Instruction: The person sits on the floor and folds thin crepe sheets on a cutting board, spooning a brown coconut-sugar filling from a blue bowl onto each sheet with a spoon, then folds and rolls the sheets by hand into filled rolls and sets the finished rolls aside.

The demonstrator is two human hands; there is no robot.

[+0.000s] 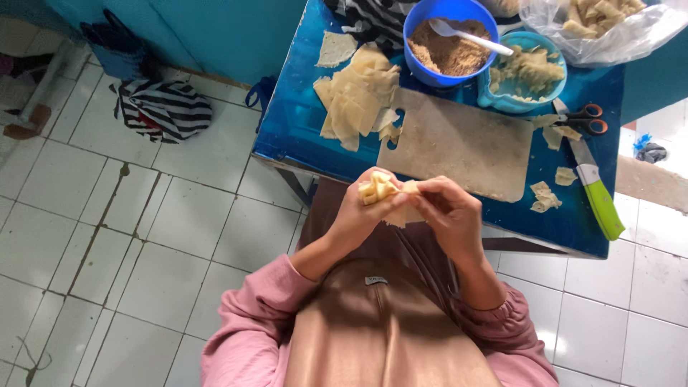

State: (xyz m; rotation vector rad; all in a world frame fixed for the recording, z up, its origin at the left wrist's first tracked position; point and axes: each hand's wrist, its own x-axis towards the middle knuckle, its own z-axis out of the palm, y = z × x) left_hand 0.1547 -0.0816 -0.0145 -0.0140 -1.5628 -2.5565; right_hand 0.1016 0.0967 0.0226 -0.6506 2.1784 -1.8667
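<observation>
Both of my hands are raised over my lap, pinching a pale yellow dough wrapper (387, 197) between them. My left hand (362, 215) grips its pleated left end and my right hand (448, 211) holds the flat right side. Just beyond them on the blue table (287, 129) lies a beige cutting board (459, 143). A stack of flat dough sheets (358, 97) rests left of the board. A blue bowl (450, 43) of brown crumbly filling with a white spoon (469, 36) stands behind the board.
A light blue dish (523, 75) of dough scraps, orange-handled scissors (584, 122), a green-handled knife (595, 193) and a clear bag of folded pieces (602, 25) sit at the table's right. A striped bag (161, 107) lies on the white tiled floor.
</observation>
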